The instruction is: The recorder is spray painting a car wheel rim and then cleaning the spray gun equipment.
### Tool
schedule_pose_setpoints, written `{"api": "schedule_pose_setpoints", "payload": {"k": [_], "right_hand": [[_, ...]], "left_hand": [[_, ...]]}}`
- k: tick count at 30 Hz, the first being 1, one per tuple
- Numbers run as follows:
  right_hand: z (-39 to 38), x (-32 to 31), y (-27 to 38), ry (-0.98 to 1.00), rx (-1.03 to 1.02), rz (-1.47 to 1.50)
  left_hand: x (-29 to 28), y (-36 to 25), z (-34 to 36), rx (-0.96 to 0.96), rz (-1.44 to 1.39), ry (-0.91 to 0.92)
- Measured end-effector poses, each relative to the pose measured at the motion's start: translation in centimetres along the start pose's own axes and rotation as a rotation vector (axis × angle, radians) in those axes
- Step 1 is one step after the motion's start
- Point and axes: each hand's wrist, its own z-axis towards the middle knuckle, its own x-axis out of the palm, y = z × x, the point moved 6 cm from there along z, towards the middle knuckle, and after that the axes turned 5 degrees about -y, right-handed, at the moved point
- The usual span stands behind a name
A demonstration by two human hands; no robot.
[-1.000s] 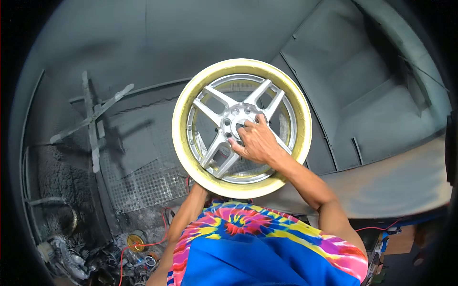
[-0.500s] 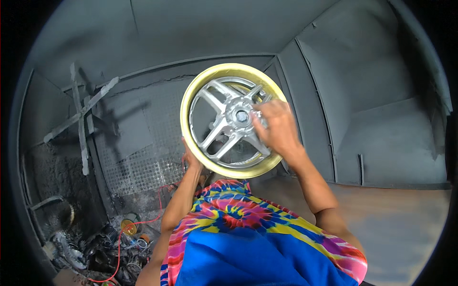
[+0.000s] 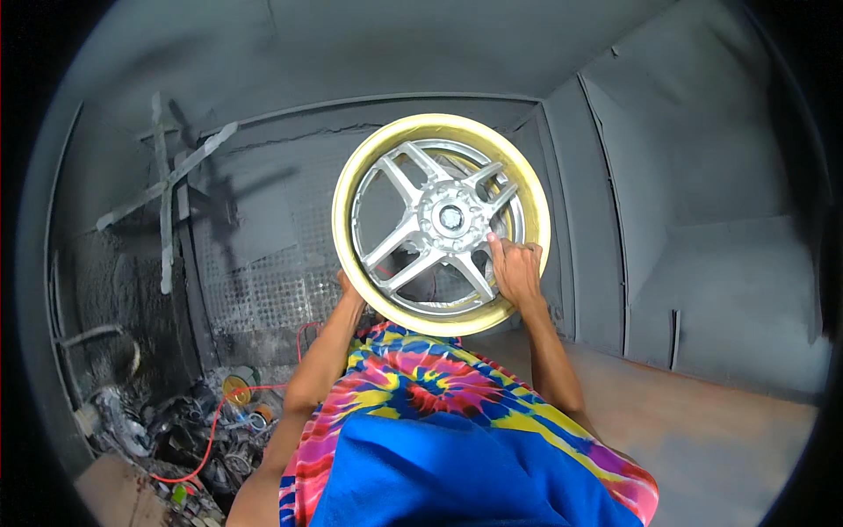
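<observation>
A wheel rim (image 3: 397,245) with several silver split spokes and a pale yellow outer lip (image 3: 441,125) is held up in front of me. At its middle is a silver hub with a small round centre piece (image 3: 450,217). My right hand (image 3: 515,272) grips the rim's right side, fingers curled over the lip and thumb reaching toward a spoke beside the hub. My left hand (image 3: 349,285) holds the lower left edge; its fingers are mostly hidden behind the wheel.
Grey-coated booth walls (image 3: 694,158) surround me. A cross-shaped stand (image 3: 166,190) stands at left. Lower left lie cans (image 3: 237,390), grimy clutter (image 3: 126,422) and a red hose (image 3: 209,439). A grey-brown surface (image 3: 729,439) spans the lower right.
My right hand has moved from the hub down and right onto the rim's side. The wheel looks farther from me and slightly turned, and the view has shifted.
</observation>
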Motion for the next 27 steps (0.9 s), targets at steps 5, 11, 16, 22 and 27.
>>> {"api": "schedule_pose_setpoints", "payload": {"k": [5, 11, 16, 22, 27], "right_hand": [[0.8, -1.2, -0.2, 0.115, 0.213, 0.062], [6.3, -5.7, 3.4, -0.199, 0.027, 0.216], [7.7, -5.0, 11.8, -0.091, -0.076, 0.358], [4.8, -2.3, 27.6, -0.094, -0.279, 0.501], [-1.7, 1.3, 40.7, 0.063, -0.417, 0.498]], "left_hand": [[-1.9, -0.7, 0.9, 0.037, 0.068, -0.003], [-17.6, -5.4, -2.4, 0.247, 0.194, -0.331], [-42.5, -18.1, -17.7, 0.823, 0.368, -1.188], [-68.3, -31.1, -37.7, 1.018, 0.390, -1.852], [-83.8, -38.6, -42.0, 0.800, 0.870, -1.918]]}}
